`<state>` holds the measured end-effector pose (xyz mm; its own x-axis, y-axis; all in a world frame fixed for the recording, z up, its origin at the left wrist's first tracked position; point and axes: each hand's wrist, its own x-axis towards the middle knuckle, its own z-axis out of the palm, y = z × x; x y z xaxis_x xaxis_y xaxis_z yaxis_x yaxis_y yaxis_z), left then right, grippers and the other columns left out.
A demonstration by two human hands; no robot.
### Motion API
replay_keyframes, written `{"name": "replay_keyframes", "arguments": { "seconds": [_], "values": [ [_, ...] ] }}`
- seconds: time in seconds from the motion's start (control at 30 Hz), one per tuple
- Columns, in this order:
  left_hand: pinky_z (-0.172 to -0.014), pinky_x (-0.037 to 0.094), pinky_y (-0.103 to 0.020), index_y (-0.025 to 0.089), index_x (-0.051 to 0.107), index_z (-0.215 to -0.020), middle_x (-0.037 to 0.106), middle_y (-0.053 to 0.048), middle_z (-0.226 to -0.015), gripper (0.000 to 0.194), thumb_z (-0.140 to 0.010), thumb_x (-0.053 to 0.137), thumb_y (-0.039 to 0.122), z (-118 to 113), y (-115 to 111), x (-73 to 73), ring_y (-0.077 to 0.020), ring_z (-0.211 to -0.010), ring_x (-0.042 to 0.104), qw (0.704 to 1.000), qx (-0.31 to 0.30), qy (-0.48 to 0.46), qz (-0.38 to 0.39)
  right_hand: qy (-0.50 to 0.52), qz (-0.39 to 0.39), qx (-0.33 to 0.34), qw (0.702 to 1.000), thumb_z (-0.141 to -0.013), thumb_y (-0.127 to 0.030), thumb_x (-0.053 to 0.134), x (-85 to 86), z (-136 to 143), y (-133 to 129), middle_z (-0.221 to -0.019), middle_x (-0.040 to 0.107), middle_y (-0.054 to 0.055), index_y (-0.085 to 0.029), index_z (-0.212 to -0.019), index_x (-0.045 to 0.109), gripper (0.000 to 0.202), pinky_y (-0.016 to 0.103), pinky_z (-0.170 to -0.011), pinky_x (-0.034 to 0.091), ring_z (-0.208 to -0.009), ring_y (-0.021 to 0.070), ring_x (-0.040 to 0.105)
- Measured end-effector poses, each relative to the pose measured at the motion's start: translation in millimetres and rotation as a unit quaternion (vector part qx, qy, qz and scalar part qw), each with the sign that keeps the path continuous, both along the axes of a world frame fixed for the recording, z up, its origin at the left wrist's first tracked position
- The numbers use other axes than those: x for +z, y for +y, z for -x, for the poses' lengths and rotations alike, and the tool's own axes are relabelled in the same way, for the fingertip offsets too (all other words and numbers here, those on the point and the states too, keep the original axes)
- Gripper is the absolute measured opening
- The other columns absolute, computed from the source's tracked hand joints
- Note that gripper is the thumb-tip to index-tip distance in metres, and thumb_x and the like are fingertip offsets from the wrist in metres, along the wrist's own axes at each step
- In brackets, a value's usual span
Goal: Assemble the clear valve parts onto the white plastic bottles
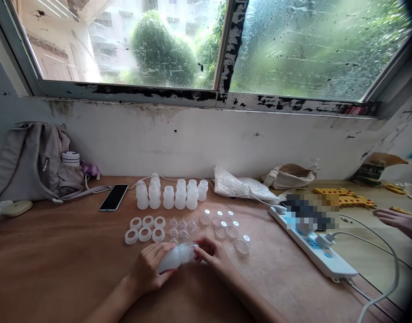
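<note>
Bright daylight reaches us from the glaring window (206,49) at twelve o'clock; the tabletop (81,255) toward six looks dimmer. We see darkened corners at two and four, a pixelated patch (310,211) near three.

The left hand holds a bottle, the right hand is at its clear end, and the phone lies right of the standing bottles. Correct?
No: the head view shows the phone lying left of the standing bottles. The left hand does hold a bottle, with the right hand at its clear end.

Free tabletop (58,260) leftward of left hand (151,265) (white rings (140,234) ahead)
</note>
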<state>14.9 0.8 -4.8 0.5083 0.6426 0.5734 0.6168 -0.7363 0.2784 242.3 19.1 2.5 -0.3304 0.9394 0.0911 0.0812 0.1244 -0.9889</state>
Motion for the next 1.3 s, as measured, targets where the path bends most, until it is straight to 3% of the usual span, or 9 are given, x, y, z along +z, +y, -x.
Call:
{"name": "replay_keyframes", "arguments": {
  "seconds": [0.2,0.67,0.8,0.9,0.97,1.3],
  "values": [
    [-0.072,0.051,-0.033,0.015,0.044,-0.112,0.063,-0.010,-0.097,0.046,-0.071,0.061,0.027,1.2,-6.8,1.1,-0.0226,-0.086,0.061,1.000,-0.006,0.017,-0.019,-0.025,-0.006,0.019,0.999,-0.074,-0.041,0.059,-6.7,-0.1,-0.7,-0.057,0.062,0.001,-0.016,-0.078,0.055,0.026,0.024,-0.048,0.044,-0.049,0.0133,0.058],
    [-0.072,0.050,-0.035,0.016,0.042,-0.113,0.062,-0.012,-0.098,0.046,-0.071,0.059,0.022,-8.9,-10.6,4.3,-0.0243,-0.086,0.060,1.000,0.007,-0.002,-0.029,0.012,0.002,-0.006,1.000,-0.072,-0.043,0.060,0.9,5.3,-4.2,-0.051,0.057,-0.003,-0.017,-0.073,0.049,0.028,0.022,-0.044,0.043,-0.043,0.0114,0.054],
    [-0.072,0.050,-0.033,0.018,0.041,-0.110,0.061,-0.009,-0.095,0.049,-0.067,0.063,0.025,-21.4,-18.1,10.0,-0.0227,-0.085,0.060,0.996,-0.021,-0.080,0.040,-0.023,-0.089,-0.031,0.995,-0.083,-0.044,0.041,1.6,6.8,-16.5,-0.053,0.050,-0.003,-0.018,-0.069,0.047,0.030,0.021,-0.042,0.038,-0.043,0.0100,0.049],
    [-0.067,0.050,-0.030,0.020,0.043,-0.105,0.061,-0.005,-0.091,0.049,-0.063,0.067,0.028,-30.2,-26.4,13.7,-0.0199,-0.078,0.061,0.982,-0.040,-0.128,0.131,-0.077,-0.203,-0.078,0.973,-0.089,-0.041,0.026,-4.6,6.4,-28.5,-0.055,0.050,-0.001,-0.018,-0.067,0.050,0.039,0.023,-0.048,0.037,-0.049,0.0115,0.048],
    [-0.065,0.050,-0.029,0.021,0.044,-0.103,0.061,-0.004,-0.090,0.049,-0.062,0.068,0.028,-33.0,-30.3,14.3,-0.0191,-0.076,0.061,0.975,-0.048,-0.139,0.165,-0.093,-0.237,-0.110,0.961,-0.089,-0.039,0.024,-9.4,5.7,-33.9,-0.057,0.052,0.001,-0.017,-0.068,0.051,0.041,0.024,-0.049,0.038,-0.051,0.0126,0.049],
    [-0.063,0.051,-0.033,0.020,0.040,-0.109,0.059,-0.008,-0.089,0.046,-0.070,0.062,0.026,-35.3,-34.0,11.1,-0.0214,-0.076,0.060,0.994,-0.019,-0.091,0.060,-0.113,-0.245,-0.163,0.949,-0.089,-0.034,0.021,-7.6,9.1,-31.4,-0.055,0.054,0.001,-0.018,-0.066,0.052,0.042,0.024,-0.048,0.037,-0.047,0.0135,0.049]
  ]
}}
